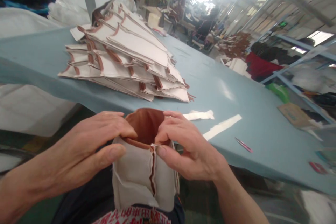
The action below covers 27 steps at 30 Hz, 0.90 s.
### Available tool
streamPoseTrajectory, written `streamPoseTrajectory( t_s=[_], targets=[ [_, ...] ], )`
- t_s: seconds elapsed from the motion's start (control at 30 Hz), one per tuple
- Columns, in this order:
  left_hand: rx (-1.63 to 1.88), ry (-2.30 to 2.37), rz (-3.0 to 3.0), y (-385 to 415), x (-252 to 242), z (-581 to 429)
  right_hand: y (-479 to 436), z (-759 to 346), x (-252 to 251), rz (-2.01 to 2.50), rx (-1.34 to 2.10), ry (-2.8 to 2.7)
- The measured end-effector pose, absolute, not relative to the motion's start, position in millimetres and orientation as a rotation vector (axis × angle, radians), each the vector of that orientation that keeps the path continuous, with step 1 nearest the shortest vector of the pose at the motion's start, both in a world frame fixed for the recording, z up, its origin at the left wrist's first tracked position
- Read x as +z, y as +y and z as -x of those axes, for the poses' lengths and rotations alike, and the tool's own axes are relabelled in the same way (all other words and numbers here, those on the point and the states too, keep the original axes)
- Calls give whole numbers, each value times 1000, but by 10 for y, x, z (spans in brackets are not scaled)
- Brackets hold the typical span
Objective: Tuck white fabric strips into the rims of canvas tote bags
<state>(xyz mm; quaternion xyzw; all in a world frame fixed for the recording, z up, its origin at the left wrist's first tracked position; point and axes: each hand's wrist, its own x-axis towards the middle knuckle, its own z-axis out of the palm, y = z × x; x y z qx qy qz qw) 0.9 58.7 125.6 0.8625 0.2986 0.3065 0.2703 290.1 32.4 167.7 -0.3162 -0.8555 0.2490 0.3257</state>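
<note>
A sewn fabric pouch (136, 175), off-white outside and brown inside, stands with its mouth upward near the table's front edge. My left hand (97, 143) grips the left side of its rim, fingers over the edge and thumb outside. My right hand (186, 143) pinches the rim at the right, close to the top of a rough vertical seam where brown shows between pale edges. The pouch's mouth is held wide, so the brown lining is visible. Its lower end reaches down to a piece of cloth with red lettering (136, 216).
On the blue-grey table (210, 91) lies a big pile of similar off-white and brown pieces (126, 56). Pale strips (223, 126) and small pink-handled snips (243, 144) rest to the right. A cardboard piece (296, 114) lies farther right, before a blue shelf rack (296, 82).
</note>
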Motion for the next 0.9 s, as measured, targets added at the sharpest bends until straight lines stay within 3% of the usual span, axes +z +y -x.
streamPoseTrajectory(
  t_s=[0.3, 0.9],
  targets=[
    [835, 682, -2176, 530, 1351, -419, 339, -2912, 1497, 970, 1000, -2149],
    [702, 677, -2159, 564, 1075, -389, 278, -2858, 1085, 1050, 1181, -2008]
  ],
)
